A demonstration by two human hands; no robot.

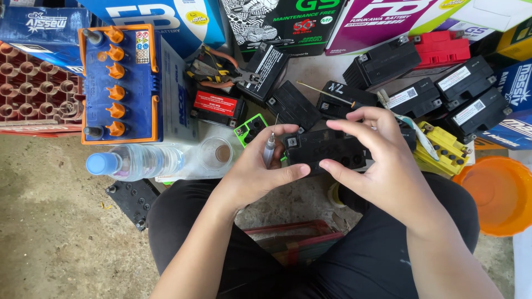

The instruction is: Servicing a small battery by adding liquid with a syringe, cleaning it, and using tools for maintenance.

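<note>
Closest to me are my knees in dark trousers [354,260], and between them a red-rimmed tray [293,241] lies on the concrete floor [55,232]. Just above them my left hand [257,166] has its fingers closed around a small syringe [269,148], needle pointing up, held right beside the left end of a small black battery [324,148]. My right hand [377,158] curls over the right half of that battery, thumb at its near side and fingers bent across the top, gripping it loosely; the battery sits above my lap, level and lengthwise between both hands. To my left a clear plastic water bottle [136,161] with a blue cap lies on its side, touching a clear plastic cup [216,154]. To my right an orange basin [499,194] stands on the floor, with a yellow battery cover [443,148] just beside my right wrist. Behind the hands a green-edged battery [249,128] peeks out, then a scatter of more black batteries [443,88]. Further left stands a large blue and orange battery [117,83] with a row of orange caps, pliers [213,69] lying near it, and at the far edge I see a row of battery cartons [288,22]
</note>
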